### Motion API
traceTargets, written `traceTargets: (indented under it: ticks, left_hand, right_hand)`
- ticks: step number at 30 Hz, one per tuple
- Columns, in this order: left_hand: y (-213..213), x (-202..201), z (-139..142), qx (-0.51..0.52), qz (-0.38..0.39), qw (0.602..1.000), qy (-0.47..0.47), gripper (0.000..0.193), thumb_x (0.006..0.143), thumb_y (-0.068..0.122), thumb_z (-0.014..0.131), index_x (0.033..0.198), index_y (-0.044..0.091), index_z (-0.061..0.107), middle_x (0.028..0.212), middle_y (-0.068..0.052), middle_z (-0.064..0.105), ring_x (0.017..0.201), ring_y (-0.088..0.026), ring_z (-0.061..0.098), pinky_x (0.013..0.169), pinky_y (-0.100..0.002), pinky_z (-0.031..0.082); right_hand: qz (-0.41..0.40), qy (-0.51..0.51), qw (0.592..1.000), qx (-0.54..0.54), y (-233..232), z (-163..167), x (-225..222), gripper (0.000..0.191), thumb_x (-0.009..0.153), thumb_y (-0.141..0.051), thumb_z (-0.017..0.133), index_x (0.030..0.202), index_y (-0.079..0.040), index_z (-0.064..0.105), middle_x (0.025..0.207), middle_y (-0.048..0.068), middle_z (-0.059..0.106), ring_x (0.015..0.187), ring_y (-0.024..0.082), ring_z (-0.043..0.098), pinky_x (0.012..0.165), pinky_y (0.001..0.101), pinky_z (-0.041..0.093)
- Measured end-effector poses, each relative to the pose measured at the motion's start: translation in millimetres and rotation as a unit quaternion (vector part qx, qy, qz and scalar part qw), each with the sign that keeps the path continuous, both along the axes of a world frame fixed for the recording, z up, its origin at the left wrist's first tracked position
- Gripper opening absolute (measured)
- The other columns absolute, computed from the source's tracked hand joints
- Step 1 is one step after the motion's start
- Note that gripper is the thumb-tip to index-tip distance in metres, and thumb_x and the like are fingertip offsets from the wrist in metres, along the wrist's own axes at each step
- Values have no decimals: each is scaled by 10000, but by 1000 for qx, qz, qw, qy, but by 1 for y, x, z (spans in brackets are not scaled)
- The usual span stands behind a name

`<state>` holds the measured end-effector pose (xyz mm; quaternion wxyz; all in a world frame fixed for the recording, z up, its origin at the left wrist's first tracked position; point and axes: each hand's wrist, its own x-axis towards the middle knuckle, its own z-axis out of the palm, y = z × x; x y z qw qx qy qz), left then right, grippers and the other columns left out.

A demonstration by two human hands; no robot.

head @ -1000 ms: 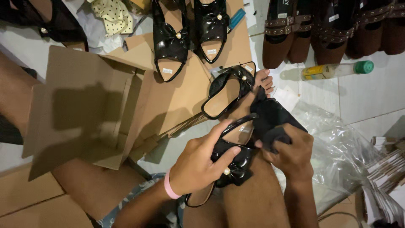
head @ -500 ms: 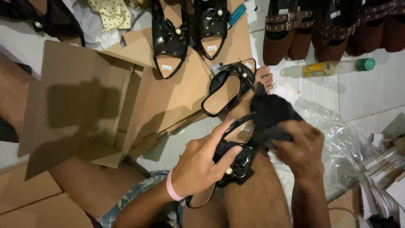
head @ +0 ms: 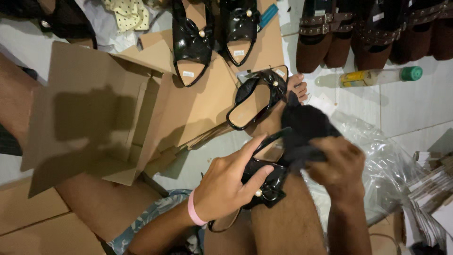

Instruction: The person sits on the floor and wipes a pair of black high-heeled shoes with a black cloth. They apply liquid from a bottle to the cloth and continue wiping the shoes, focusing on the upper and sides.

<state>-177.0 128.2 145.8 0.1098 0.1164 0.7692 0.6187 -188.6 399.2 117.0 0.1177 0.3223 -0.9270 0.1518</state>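
My left hand [head: 231,182], with a pink band at the wrist, grips a glossy black sandal [head: 264,182] with small pearl beads, resting on my right thigh. My right hand [head: 342,167] is closed on a bunched black cloth [head: 302,127] pressed against the sandal's far end. A matching black sandal [head: 257,97] lies just beyond, by my bare foot [head: 297,87].
An opened cardboard box [head: 94,118] lies at left on flattened cardboard. Two more black sandals [head: 212,35] sit at the top. Brown boots [head: 358,33] line the upper right, with a plastic bottle [head: 373,76] on the tile floor. Clear plastic wrap [head: 396,174] lies at right.
My right hand has shifted the black cloth slightly along the sandal's strap. The left hand keeps its hold; the view has drifted a little.
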Motion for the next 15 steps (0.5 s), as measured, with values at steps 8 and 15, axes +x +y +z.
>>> traceTargets:
  ticks: [8, 15]
  left_hand:
    - [1, 4, 5, 14, 11, 1000, 8, 573, 989, 173, 719, 1471, -21, 477, 1163, -262, 723, 934, -380, 758, 745, -398, 602]
    - [-1, 3, 7, -3, -6, 1000, -9, 573, 983, 175, 713, 1467, -27, 480, 1124, -238, 740, 922, -377, 757, 746, -413, 598]
  right_hand:
    - [-18, -8, 1000, -18, 3, 1, 6, 253, 627, -184, 827, 785, -120, 639, 967, 51, 665, 769, 242, 655, 615, 393, 491]
    - [12, -11, 1000, -3, 4, 2, 5, 246, 566, -124, 804, 711, -128, 606, 902, 67, 667, 720, 239, 641, 570, 402, 476]
